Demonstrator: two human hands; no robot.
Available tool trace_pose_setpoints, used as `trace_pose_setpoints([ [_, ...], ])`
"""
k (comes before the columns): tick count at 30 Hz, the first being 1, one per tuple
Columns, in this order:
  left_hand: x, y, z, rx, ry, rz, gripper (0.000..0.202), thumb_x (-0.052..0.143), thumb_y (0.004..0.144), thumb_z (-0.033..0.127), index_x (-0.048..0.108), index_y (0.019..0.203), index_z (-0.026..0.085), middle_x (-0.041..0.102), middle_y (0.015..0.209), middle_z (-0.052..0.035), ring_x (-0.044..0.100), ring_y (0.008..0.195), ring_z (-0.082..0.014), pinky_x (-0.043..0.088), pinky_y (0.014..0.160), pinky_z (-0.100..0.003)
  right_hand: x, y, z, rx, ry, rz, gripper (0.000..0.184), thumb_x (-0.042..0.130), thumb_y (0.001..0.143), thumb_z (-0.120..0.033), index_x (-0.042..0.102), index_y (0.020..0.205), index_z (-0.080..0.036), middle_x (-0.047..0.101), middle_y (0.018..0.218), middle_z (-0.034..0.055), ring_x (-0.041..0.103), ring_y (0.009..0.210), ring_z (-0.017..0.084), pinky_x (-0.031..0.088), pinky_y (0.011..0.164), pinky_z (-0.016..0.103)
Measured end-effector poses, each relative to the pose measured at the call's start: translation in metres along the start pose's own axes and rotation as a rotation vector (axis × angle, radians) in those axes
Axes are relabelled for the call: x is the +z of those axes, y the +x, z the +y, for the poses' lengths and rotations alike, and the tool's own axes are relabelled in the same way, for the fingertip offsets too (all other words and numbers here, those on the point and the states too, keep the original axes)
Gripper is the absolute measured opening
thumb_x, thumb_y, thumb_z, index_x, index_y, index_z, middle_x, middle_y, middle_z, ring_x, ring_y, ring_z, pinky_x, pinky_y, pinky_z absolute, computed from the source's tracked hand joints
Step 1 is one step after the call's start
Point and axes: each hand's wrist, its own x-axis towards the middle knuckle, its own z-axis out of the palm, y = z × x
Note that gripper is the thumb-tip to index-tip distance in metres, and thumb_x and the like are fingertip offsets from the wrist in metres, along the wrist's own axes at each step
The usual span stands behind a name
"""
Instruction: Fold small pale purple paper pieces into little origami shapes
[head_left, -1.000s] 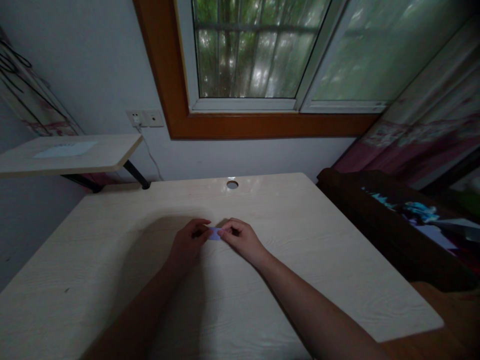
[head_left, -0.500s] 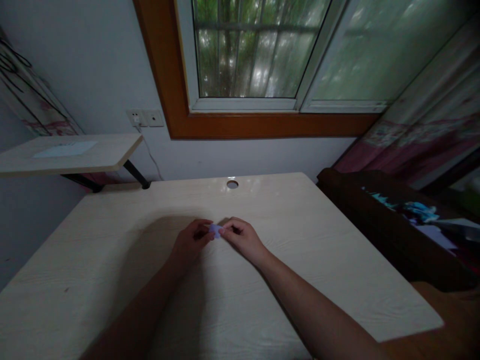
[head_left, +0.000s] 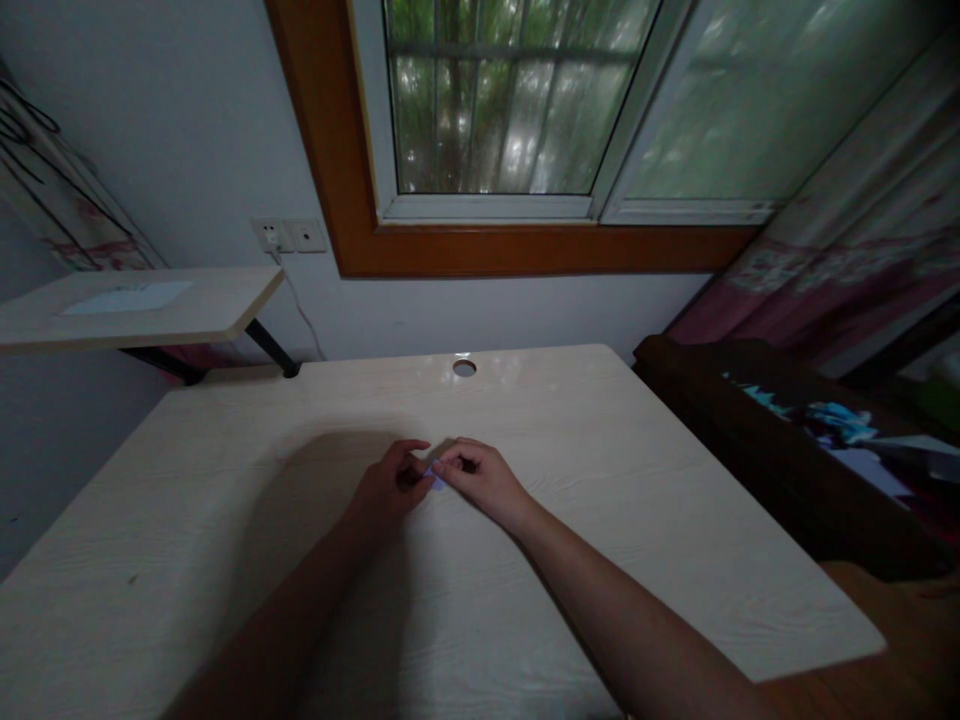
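Your left hand [head_left: 386, 490] and right hand [head_left: 484, 480] meeting fingertip to fingertip at mid counter [head_left: 675, 520], low over surface. Both hands pinching small pale-blue paper scrap [head_left: 434, 480] between thumb and fingers, fingers curling narrow around it. Scrap mostly hiding between fingertips; its shape not resolvable. Your forearms converging from near edge. Cable hole [head_left: 464, 368] sitting beyond hands, near far edge of counter. Side shelf [head_left: 187, 310] standing off to left, wall socket [head_left: 289, 236] above it. Window [head_left: 510, 100] facing you. Light running dim.
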Motion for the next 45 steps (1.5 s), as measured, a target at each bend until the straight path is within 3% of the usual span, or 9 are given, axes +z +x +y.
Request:
trace_pose_setpoints([
  [13,-0.005,0.001,0.006,0.023,-0.085,0.153,0.036,0.065,0.08,0.026,0.054,0.113,0.02,0.063,0.075,0.0016,0.063,0.07,-0.0134,0.05,0.068,-0.025,-0.002,0.001,0.006,0.083,0.067,0.033,0.022,0.068,0.081,-0.038,0.068,0.076,-0.017,0.06,0.072,0.0002,0.052,0.065,0.012,0.04,0.062,0.025],
  [26,-0.009,0.003,0.003,-0.051,-0.02,0.186,0.029,0.068,0.078,0.04,0.067,0.101,0.021,0.072,0.086,-0.0035,0.067,0.078,-0.0182,0.052,0.072,-0.028,-0.001,0.001,0.006,0.116,0.106,0.079,0.024,0.069,0.079,-0.04,0.067,0.075,-0.017,0.059,0.069,-0.0008,0.05,0.062,0.012,0.039,0.061,0.025],
  [30,-0.01,0.003,0.007,-0.084,0.066,0.13,0.025,0.066,0.079,0.043,0.073,0.086,0.02,0.074,0.08,-0.003,0.067,0.074,-0.0188,0.05,0.07,-0.028,-0.001,0.0,0.009,0.114,0.112,0.086,0.025,0.069,0.079,-0.042,0.067,0.076,-0.017,0.06,0.07,-0.0003,0.051,0.063,0.012,0.04,0.062,0.025],
  [45,-0.011,0.001,0.009,-0.097,-0.025,0.049,0.026,0.063,0.08,0.042,0.073,0.079,0.018,0.07,0.07,-0.0025,0.063,0.068,-0.0174,0.047,0.065,-0.025,-0.001,0.0,0.004,0.06,0.059,0.026,0.024,0.069,0.081,-0.042,0.07,0.077,-0.018,0.062,0.074,0.0008,0.051,0.065,0.012,0.04,0.061,0.024],
])
